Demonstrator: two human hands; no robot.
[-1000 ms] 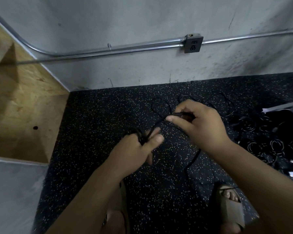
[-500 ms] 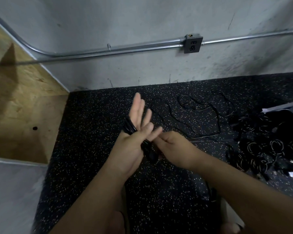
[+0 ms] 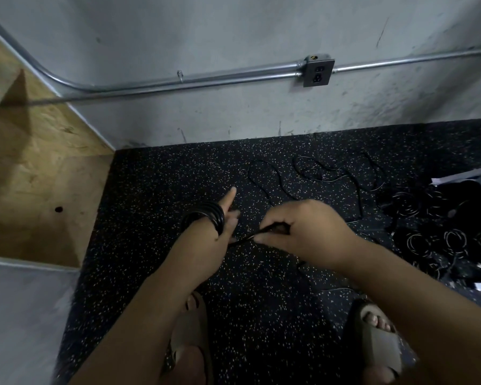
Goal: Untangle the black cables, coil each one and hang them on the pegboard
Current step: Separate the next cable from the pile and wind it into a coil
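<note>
Winding a black cable round our left hand [image 3: 203,245], we are carrying the coil [image 3: 206,216] as glossy stacked turns across the knuckles, with the fingers held straight rather than clenched. Our right hand [image 3: 303,232] is pinching the free strand [image 3: 247,238] between thumb and fingertips, and that strand is running taut to the left palm. What we are judging to be the rest of this cable is lying in thin loose loops [image 3: 267,176] on the floor [image 3: 150,204] beyond both hands. A heap of other cables [image 3: 442,232] is sitting well apart to the right. The pegboard is not showing.

We are thinking the smooth, round jacket is making the turns slippery: with straight fingers, a hard pull from the right hand could be dragging them off the fingertips. The floor loops are crossing one another, so tugging blindly may be tightening a knot instead of freeing slack. Black cable on matte black rubber flecked with pale specks, in dim light, is hiding any snag from us.
</note>
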